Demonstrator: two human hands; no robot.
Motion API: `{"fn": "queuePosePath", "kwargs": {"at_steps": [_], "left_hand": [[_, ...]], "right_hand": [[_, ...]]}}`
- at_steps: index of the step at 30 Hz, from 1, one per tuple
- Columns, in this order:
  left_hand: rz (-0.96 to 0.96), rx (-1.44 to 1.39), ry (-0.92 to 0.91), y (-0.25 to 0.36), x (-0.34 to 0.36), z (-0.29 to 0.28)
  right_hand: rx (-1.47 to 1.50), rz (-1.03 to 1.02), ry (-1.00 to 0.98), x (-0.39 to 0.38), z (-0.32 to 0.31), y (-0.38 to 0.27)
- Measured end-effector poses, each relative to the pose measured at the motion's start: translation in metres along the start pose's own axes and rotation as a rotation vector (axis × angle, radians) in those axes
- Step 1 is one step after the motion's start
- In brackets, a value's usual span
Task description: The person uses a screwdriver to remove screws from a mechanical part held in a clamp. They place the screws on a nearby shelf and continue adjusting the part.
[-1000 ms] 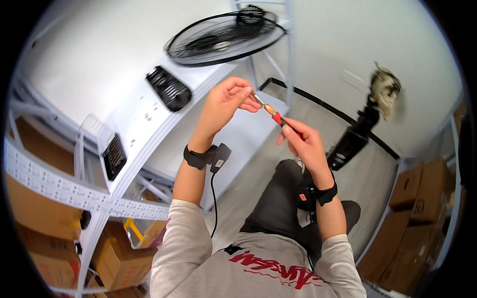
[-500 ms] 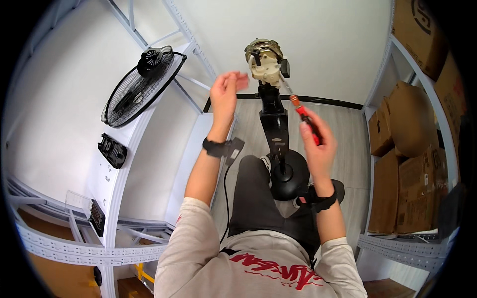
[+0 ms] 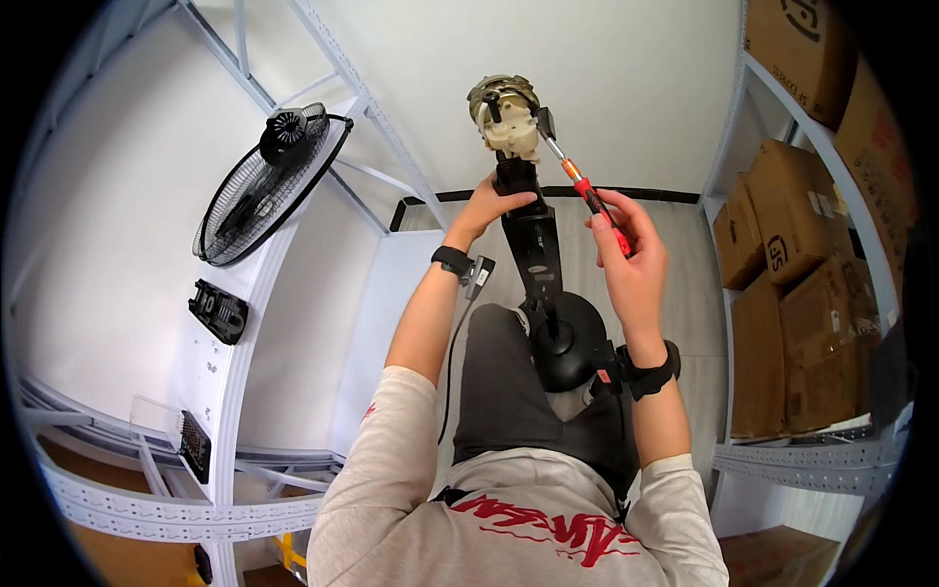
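The partly stripped pedestal fan stands before me, its cream-coloured motor housing bare at the top. Below it, the black fan column runs down to a round black base on the floor. My left hand is wrapped round the column's upper part, with the thumb across its front. In my right hand a red and black screwdriver is held by its handle. Its metal shaft slants up to the housing's right side, beside a small black part; whether the tip touches is hard to see.
On the left shelf lie a black wire fan grille, a black plastic cover, several small screws and a bit case. Cardboard boxes fill the right-hand rack. A cable hangs from my left wrist device.
My left hand has come down and right, from open beside the motor to a grip on the column. The screwdriver tip has risen to the housing's right side.
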State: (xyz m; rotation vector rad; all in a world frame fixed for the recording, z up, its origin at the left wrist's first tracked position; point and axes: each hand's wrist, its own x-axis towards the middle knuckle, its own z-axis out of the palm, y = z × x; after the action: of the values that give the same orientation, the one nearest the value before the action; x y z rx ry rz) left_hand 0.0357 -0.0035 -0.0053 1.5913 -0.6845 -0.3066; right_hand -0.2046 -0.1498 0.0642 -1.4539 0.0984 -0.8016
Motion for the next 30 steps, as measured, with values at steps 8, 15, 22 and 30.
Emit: {"fn": "queuePosePath", "kwargs": {"at_steps": [8,15,22,30], "left_hand": [[-0.021,-0.143,0.061,0.002,-0.029,0.028],[-0.045,-0.121,0.083,0.015,-0.057,0.034],[-0.132,-0.072,0.057,0.016,-0.051,0.018],[0.358,0.277,0.408,0.041,-0.055,0.018]], "right_hand": [[0.034,-0.075,0.044,-0.008,-0.006,-0.016],[0.128,-0.073,0.007,-0.012,-0.01,-0.041],[0.163,-0.109,-0.037,0.008,-0.011,-0.061],[-0.159,-0.423,-0.05,0.081,0.007,-0.085]]}}
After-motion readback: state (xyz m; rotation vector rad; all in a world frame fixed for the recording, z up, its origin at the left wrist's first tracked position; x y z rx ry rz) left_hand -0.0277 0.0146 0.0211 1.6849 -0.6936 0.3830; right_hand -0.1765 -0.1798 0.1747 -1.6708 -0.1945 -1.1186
